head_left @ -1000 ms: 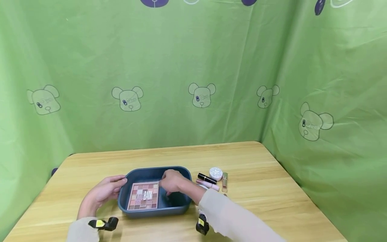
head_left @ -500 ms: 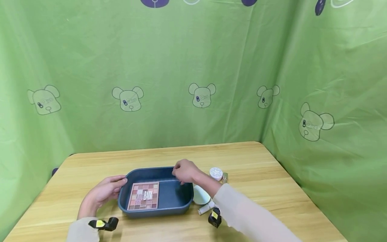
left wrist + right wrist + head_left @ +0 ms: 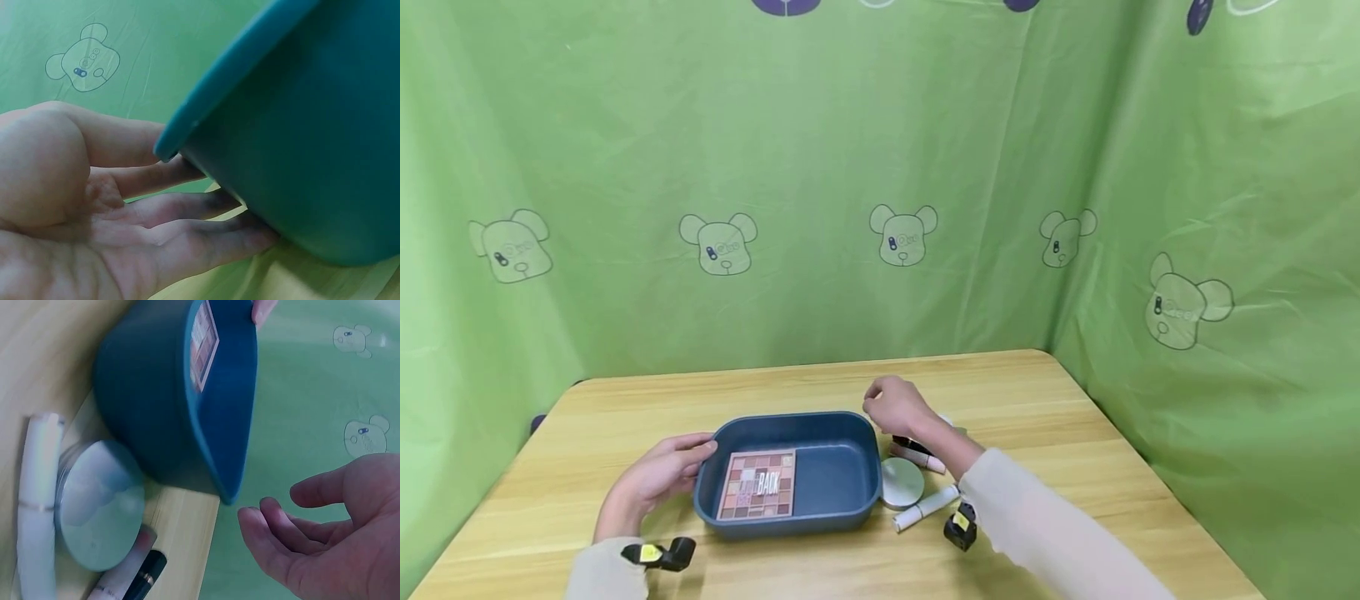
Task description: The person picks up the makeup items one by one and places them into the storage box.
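A dark blue tray (image 3: 835,521) stands on the table, with an eyeshadow palette (image 3: 756,485) lying in its left half. My left hand (image 3: 658,475) touches the tray's left wall; in the left wrist view the thumb of the hand (image 3: 125,200) is at the rim and the fingers lie straight along the outside. My right hand (image 3: 898,407) hovers past the tray's back right corner. The right wrist view shows this hand (image 3: 337,525) holding nothing, its fingers loosely bent and apart from the thumb.
Right of the tray lie a round compact (image 3: 902,482), a white tube (image 3: 927,508), a pink tube (image 3: 919,457) and a black tube (image 3: 145,575). More items are partly hidden behind the right forearm. A green curtain (image 3: 805,183) hangs behind the table.
My right hand has moved right from inside the tray, over its back right corner, and out past it. The compact and white tube have come into fuller view. The left hand stays at the tray.
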A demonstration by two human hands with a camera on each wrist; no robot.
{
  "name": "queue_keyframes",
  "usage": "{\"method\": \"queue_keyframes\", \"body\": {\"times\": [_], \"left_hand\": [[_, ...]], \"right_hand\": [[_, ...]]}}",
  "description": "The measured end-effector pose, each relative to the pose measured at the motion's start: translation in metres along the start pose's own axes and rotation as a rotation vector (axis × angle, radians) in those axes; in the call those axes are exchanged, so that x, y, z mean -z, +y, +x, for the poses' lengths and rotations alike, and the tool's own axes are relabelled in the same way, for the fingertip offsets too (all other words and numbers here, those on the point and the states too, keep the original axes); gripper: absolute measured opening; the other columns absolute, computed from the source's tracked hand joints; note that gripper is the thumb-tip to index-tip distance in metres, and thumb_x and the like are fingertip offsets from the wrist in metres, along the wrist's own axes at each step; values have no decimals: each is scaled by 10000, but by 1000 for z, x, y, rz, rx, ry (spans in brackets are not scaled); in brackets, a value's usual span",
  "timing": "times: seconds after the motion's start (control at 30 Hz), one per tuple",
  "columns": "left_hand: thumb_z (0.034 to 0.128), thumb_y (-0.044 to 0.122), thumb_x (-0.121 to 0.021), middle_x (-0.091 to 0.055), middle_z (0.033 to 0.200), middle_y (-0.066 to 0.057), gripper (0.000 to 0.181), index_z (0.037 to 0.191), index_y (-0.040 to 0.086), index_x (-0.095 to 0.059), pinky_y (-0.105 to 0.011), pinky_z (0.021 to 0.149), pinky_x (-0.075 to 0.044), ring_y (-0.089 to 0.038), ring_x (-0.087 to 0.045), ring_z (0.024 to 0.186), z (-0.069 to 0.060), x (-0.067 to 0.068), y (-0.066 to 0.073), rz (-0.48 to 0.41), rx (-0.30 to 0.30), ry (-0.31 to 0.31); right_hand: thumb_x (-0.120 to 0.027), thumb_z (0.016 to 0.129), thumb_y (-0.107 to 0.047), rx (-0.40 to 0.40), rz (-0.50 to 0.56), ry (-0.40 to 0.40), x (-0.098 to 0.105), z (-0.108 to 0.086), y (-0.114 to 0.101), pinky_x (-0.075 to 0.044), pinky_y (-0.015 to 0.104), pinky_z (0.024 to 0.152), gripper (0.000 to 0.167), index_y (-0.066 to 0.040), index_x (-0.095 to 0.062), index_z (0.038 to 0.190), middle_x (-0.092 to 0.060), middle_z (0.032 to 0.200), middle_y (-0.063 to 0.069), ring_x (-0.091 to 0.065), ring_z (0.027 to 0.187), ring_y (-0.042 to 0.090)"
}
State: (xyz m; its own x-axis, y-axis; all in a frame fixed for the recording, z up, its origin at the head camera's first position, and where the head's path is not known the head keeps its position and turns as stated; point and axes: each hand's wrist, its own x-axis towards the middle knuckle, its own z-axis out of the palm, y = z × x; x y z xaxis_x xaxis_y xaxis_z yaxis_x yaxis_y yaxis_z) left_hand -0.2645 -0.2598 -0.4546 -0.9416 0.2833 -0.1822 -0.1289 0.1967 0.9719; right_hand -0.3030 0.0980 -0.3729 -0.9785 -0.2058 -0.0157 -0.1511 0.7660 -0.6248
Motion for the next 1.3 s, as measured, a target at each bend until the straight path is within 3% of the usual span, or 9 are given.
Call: {"method": "queue_keyframes", "body": {"times": [0.43,0.8,1.07,1.3], "left_hand": [[1077,222,-483,-501,1426,-376,645,1503,-194,-236,-424,983,-590,-342,-644,1225,1,0,1,-6,-6,-12],[1075,220,-487,-515,1414,-374,645,1499,-198,-239,-422,974,-594,-319,-657,1200,1,0,-1,1,-7,-5],[1074,225,-489,-517,1409,-375,650,1497,-200,-237,-424,979,-591,-344,-653,1209,0,1,-2,-7,-11,-5],[1073,223,-494,-515,1417,-368,649,1499,-196,-241,-429,987,-587,-367,-640,1229,2,1,-3,-16,-8,-4]], "right_hand": [[-658,869,-126,-10,-145,56,7,0,37,-557,358,769,138,-40,-720,957,-721,978,104,-625,861,241],[-756,773,-94,20,-232,51,3,-8,56,-550,363,753,89,-64,-705,839,-707,859,89,-613,827,244],[-702,771,-33,-4,-258,11,-2,-12,66,-528,327,691,48,-71,-702,800,-678,799,55,-585,778,227],[-656,765,21,-30,-257,-25,-5,-15,71,-492,290,621,117,-86,-685,805,-646,789,52,-557,745,213]]}}
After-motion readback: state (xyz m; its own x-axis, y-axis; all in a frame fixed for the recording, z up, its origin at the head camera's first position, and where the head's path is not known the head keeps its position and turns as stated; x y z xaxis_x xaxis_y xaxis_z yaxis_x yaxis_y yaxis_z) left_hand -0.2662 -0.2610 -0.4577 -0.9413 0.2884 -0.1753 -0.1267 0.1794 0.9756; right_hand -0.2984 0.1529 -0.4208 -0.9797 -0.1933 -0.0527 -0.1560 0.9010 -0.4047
